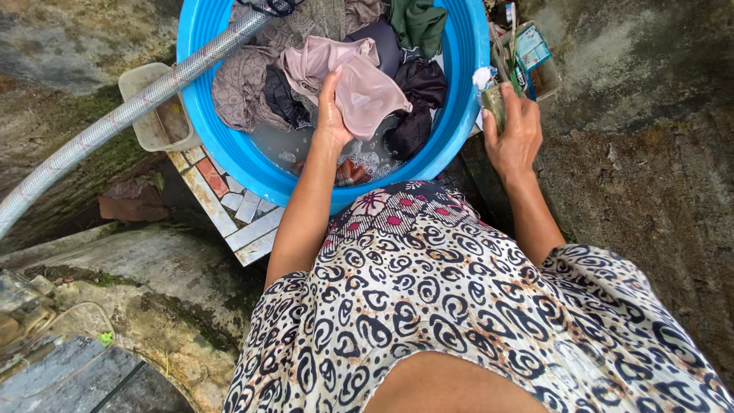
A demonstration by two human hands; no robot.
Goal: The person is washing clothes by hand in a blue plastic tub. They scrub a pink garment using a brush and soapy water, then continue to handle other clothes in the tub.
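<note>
A big blue plastic basin stands in front of me, full of wet clothes and soapy water. My left hand reaches into it and grips a pale pink garment that lies on top of the pile. Around it lie grey, dark purple and green clothes. My right hand is outside the basin's right rim, closed around a small greenish scrubbing brush. My patterned black-and-white dress fills the lower part of the view.
A ribbed clear hose runs from the lower left into the basin's top. A beige plastic tub stands left of the basin. A small tray with packets sits at the right. Tiled slab and mossy concrete lie around.
</note>
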